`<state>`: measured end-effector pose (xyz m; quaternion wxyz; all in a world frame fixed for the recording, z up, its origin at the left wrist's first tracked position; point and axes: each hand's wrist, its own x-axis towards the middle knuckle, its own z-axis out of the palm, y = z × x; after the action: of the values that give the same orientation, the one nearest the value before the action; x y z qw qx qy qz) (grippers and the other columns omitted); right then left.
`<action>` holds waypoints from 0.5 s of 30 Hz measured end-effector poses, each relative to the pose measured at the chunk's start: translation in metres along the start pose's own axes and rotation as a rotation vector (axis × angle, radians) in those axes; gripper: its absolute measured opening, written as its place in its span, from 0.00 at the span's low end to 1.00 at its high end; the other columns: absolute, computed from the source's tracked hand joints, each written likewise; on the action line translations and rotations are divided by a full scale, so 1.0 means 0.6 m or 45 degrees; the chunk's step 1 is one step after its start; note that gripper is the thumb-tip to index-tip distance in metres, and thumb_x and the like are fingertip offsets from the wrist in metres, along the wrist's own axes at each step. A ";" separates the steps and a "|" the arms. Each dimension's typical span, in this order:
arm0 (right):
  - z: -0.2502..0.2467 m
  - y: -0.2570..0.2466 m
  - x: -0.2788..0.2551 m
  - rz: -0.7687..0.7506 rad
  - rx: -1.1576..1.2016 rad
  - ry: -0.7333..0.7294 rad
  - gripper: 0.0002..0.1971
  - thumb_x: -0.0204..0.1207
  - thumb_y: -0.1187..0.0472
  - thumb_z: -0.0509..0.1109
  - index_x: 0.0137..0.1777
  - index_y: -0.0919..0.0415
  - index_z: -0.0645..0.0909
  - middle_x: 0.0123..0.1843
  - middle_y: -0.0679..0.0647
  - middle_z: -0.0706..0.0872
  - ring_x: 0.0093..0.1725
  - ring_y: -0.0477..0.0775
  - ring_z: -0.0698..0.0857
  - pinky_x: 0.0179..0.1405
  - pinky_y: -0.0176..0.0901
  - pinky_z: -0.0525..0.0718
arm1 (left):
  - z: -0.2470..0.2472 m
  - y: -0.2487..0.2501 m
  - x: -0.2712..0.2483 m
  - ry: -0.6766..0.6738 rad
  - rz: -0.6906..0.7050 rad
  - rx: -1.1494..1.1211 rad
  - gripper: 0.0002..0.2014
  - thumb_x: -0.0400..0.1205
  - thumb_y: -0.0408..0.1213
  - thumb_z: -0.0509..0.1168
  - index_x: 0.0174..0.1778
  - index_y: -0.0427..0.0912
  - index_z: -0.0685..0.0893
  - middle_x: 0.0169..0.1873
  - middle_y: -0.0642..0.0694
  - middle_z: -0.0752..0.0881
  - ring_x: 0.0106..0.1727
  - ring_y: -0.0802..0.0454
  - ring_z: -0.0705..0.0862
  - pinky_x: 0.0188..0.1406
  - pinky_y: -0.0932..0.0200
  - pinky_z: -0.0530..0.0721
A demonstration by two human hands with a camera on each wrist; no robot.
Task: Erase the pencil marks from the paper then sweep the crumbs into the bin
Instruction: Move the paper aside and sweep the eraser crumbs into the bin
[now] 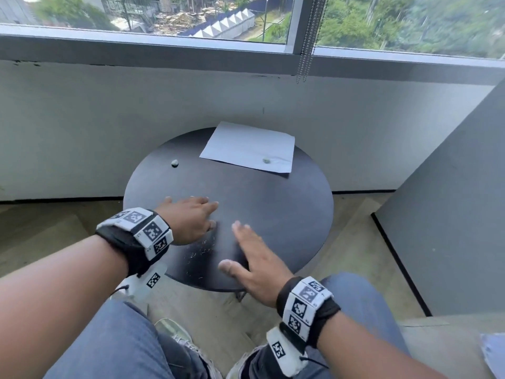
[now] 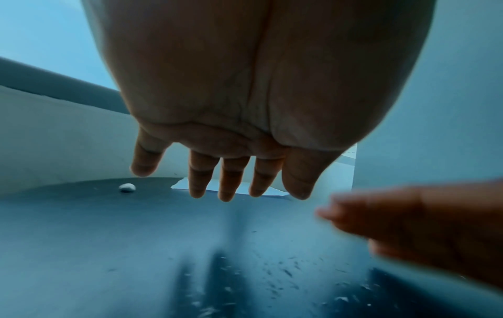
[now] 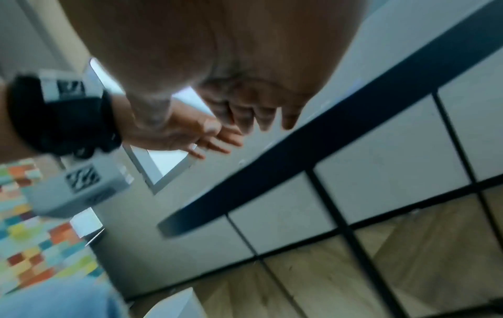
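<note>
Sitting by the window: a person faces a round black table (image 1: pixel 287 214), both hands over its near half.
Table: dark top, set against a grey wall below a window.
Paper: a white sheet (image 1: pixel 246 144) lies flat at the far right of the table, well apart from the hands.
Left hand (image 1: pixel 188 220): palm down, fingers straight and spread, holding nothing.
Right hand (image 1: pixel 254 263): palm down, fingers stretched forward, blurred, holding nothing.
Crumbs (image 1: pixel 202 248): pale specks scattered on the tabletop between and under the hands.
Lump on paper (image 1: pixel 266 160): small, greenish, near the sheet's right corner.
Lump on table (image 1: pixel 175 162): small, pale, left of the paper.
</note>
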<state>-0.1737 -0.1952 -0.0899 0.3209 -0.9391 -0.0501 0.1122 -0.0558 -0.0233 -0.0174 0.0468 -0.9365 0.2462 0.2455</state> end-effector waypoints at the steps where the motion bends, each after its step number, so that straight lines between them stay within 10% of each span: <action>1: -0.019 0.023 -0.004 0.040 0.042 0.122 0.43 0.80 0.33 0.57 0.88 0.52 0.45 0.89 0.46 0.45 0.86 0.41 0.40 0.86 0.47 0.40 | 0.001 -0.008 -0.004 0.004 -0.013 -0.006 0.25 0.92 0.50 0.49 0.87 0.52 0.59 0.88 0.50 0.58 0.88 0.49 0.60 0.84 0.30 0.56; 6: -0.068 0.124 -0.020 0.676 -0.370 0.184 0.44 0.80 0.29 0.46 0.88 0.57 0.46 0.89 0.56 0.39 0.87 0.56 0.38 0.85 0.61 0.42 | 0.021 -0.034 0.009 0.035 -0.066 -0.063 0.25 0.92 0.51 0.50 0.86 0.52 0.61 0.88 0.50 0.59 0.87 0.48 0.62 0.84 0.32 0.57; 15: 0.059 -0.053 -0.019 -0.014 -0.030 -0.068 0.46 0.78 0.27 0.48 0.88 0.53 0.40 0.88 0.48 0.37 0.85 0.44 0.33 0.86 0.53 0.36 | 0.050 -0.175 0.038 0.032 -0.433 -0.087 0.21 0.90 0.48 0.50 0.73 0.43 0.76 0.74 0.39 0.73 0.77 0.39 0.72 0.77 0.39 0.71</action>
<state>-0.1939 -0.1511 -0.0958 0.3091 -0.9392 -0.0651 0.1347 -0.0009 0.0648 -0.0578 0.0527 -0.9687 0.0764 0.2304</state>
